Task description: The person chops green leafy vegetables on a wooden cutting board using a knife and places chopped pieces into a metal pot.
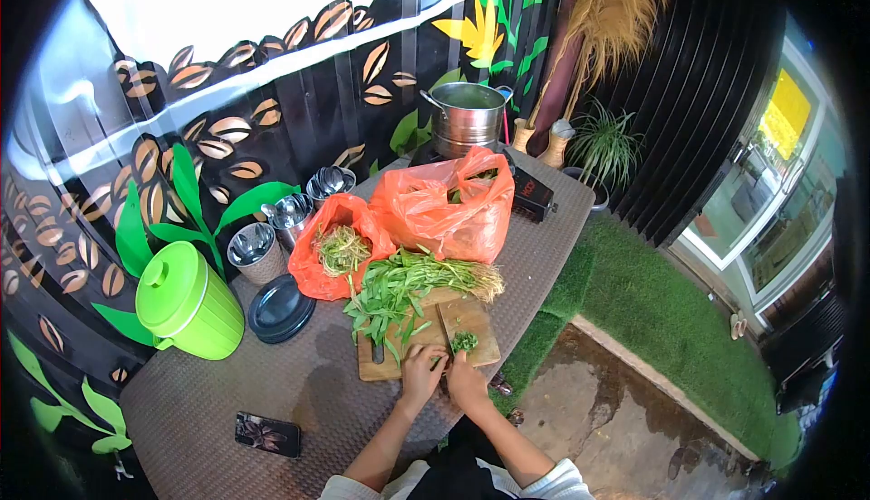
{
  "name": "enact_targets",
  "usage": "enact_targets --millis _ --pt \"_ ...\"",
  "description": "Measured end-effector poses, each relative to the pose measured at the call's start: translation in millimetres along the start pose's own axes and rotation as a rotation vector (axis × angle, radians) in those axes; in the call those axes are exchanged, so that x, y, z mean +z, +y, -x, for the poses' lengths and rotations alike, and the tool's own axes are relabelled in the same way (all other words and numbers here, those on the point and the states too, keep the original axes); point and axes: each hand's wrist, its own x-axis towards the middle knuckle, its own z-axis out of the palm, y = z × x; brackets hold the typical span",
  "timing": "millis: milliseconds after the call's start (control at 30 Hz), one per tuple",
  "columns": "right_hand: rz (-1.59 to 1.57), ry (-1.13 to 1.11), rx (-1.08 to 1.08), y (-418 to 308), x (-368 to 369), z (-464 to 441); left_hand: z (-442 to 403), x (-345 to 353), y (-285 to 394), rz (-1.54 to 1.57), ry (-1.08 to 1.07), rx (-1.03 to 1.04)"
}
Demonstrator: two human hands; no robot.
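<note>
A wooden cutting board [490, 339] lies near the table's front edge. My right hand [467, 382] is closed around the handle of a knife [445, 326], whose blade points away from me over the board. Just beside it, my left hand [422, 371] has its fingers drawn together over a few greens; what they grip is too small to make out. Chopped greens [465, 341] form a small pile right of the blade. A large bunch of leafy greens [399, 284] with roots covers the board's back. Another dark-handled tool [378, 352] rests at the board's left.
Two orange bags [449, 215] [313, 269] stand behind the greens. A steel pot [467, 120] is on a stove at the back. Left are cutlery holders [256, 254], dark lids [281, 308], a green bin [195, 305] and a phone [268, 435].
</note>
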Motion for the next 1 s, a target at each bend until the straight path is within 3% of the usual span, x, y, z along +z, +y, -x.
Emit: enact_targets --millis 100,400,600,700,800,1000 --pt "-0.026 -0.035 -0.017 4 -10 -3 3 1 0 -0.045 0.034 0.046" --pt "-0.077 -0.018 0.006 2 0 5 2 1 5 0.046 0.017 -0.113" --pt "-0.063 -0.027 -0.061 -1 -6 16 5 0 1 -0.01 0.055 0.035" --pt "-0.088 -0.033 0.029 -2 1 12 4 2 -6 0.016 0.029 0.027" --pt "-0.095 -0.068 -0.057 12 1 -7 1 8 -17 0.183 0.055 -0.126" --pt "-0.059 -0.054 0.041 -9 2 19 -1 0 -9 0.125 -0.038 -0.132"
